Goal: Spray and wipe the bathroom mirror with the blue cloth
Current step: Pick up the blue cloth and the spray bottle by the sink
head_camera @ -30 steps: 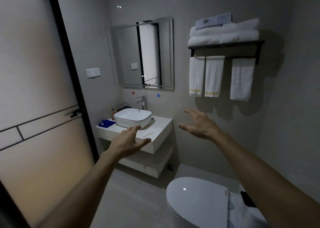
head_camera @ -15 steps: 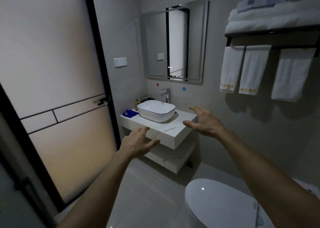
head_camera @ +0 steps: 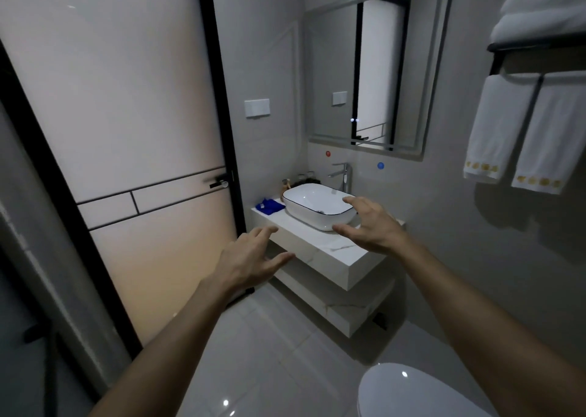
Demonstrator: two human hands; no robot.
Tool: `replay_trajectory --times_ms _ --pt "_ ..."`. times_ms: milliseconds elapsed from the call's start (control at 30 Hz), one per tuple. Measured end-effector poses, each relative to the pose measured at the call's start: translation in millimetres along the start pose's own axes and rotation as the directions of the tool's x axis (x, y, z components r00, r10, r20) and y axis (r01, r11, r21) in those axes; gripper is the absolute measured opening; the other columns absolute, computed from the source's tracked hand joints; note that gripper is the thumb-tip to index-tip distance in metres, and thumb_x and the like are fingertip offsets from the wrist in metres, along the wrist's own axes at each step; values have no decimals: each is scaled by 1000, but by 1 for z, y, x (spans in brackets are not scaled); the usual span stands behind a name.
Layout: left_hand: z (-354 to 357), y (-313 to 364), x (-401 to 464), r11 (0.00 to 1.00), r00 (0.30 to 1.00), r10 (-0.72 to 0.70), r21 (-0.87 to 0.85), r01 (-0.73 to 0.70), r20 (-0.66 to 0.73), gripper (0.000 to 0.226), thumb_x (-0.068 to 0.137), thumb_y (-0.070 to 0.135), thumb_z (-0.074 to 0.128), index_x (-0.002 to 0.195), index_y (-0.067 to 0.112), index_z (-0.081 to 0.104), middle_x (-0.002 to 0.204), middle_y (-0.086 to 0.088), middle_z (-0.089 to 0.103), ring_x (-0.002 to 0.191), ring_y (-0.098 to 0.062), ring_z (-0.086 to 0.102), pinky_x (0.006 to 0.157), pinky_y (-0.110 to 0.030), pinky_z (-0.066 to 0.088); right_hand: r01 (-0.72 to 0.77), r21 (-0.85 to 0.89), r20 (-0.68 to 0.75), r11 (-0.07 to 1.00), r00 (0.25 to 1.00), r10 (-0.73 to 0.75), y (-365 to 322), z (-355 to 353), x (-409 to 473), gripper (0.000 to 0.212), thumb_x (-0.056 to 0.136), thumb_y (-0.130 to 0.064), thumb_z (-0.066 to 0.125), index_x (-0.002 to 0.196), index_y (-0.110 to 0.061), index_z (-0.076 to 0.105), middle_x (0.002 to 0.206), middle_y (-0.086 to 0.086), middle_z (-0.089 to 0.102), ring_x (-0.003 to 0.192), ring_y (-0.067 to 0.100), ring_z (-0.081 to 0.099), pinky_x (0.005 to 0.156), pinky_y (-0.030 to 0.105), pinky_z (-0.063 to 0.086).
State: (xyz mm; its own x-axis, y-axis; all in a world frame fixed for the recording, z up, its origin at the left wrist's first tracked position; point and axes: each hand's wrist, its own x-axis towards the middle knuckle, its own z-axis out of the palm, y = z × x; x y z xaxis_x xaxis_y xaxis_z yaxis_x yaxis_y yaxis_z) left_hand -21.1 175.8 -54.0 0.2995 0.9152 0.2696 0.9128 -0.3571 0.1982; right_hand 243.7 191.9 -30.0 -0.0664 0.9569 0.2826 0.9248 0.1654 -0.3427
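Observation:
The rectangular mirror (head_camera: 329, 68) hangs on the far wall above the sink. A folded blue cloth (head_camera: 269, 206) lies on the left end of the white marble counter (head_camera: 329, 251), beside the basin. My left hand (head_camera: 250, 258) is stretched forward, fingers apart and empty, in front of the counter's near edge. My right hand (head_camera: 371, 223) is also raised and empty with spread fingers, over the counter to the right of the basin. A small bottle (head_camera: 286, 186) stands behind the basin; I cannot tell whether it is a sprayer.
A white basin (head_camera: 317, 207) with a chrome tap (head_camera: 344, 175) sits on the counter. A frosted sliding door (head_camera: 126, 131) fills the left. White towels (head_camera: 520, 131) hang from a black rack at right. A toilet lid (head_camera: 412, 391) is at the bottom right, near tiled floor.
The view has moved closer to the sink and swung left. Both empty hands have advanced toward the counter; the right hand now overlaps the basin's right end.

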Motion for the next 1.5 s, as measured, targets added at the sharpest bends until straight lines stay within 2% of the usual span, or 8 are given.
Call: replay_trajectory --times_ms 167,467,900,1133,1267,1500 --pt "11 -7 20 999 999 -44 8 44 -7 78 88 69 46 150 25 31 153 0 42 132 -19 47 97 -36 47 29 29 47 999 998 -30 13 20 41 75 90 -59 57 151 -26 30 157 1 34 141 25 34 113 52 34" --pt "36 -63 88 994 994 -110 5 110 -11 76 87 71 45 149 28 32 152 3 43 133 -18 46 98 -40 48 86 22 101 996 991 -88 9 62 135 72 92 -54 58 152 -24 30 159 1 31 142 25 33 111 50 36" --pt "65 -186 237 994 993 -106 -36 107 43 75 88 68 47 149 26 34 153 3 43 135 -17 45 100 -40 47 44 30 150 999 988 -48 -12 147 298 70 93 -51 58 151 -24 30 158 1 32 140 24 36 111 49 38" --pt "100 -234 320 991 990 -104 -69 111 92 74 89 67 47 149 26 33 155 3 41 136 -18 44 103 -40 44 23 77 158 997 987 -35 3 189 387 69 93 -50 58 151 -24 31 158 0 32 140 23 36 111 49 39" --pt "125 -264 378 986 986 -131 -93 141 107 76 88 67 49 150 26 32 155 2 41 137 -18 44 104 -41 45 20 95 159 995 987 -35 18 218 448 67 94 -48 58 151 -25 31 158 0 31 143 23 32 113 46 35" --pt "153 -303 480 968 974 -186 -143 204 132 74 90 62 52 150 24 32 155 1 41 137 -19 44 105 -40 45 55 116 213 992 974 -79 39 257 564 62 94 -44 61 147 -22 37 156 1 36 140 23 36 111 43 38"
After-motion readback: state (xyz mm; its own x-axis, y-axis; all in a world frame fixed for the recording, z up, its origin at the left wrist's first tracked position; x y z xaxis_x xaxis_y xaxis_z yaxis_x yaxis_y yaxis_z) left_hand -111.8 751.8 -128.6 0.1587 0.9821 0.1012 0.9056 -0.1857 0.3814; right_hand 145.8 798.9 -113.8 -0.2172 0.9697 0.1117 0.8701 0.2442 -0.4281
